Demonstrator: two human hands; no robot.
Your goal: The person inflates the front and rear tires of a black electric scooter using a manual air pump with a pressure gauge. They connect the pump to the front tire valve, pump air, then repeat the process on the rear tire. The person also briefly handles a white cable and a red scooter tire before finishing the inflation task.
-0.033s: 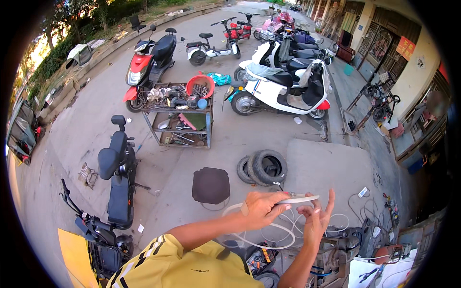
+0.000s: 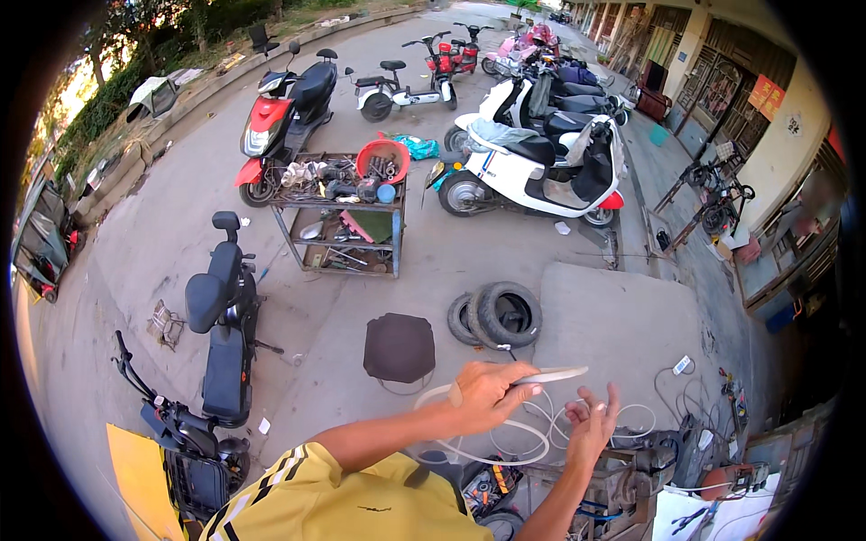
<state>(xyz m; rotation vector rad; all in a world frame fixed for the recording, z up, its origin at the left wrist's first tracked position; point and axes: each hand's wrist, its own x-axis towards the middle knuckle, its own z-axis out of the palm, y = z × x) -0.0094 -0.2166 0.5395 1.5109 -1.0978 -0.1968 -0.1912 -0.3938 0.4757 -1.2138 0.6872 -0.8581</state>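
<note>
My left hand is closed around one end of a pale, flat, slightly curved strip, held out level in front of me. My right hand hovers just under the strip's far end, fingers spread and holding nothing. Whether its fingertips touch the strip cannot be told. Below both hands, loops of white hose lie on the concrete. My left arm wears a yellow sleeve with dark stripes.
A dark square stool and two stacked tyres sit just beyond my hands. Farther off stand a metal tool cart with a red basin, a black scooter, a white scooter, and machinery with cables.
</note>
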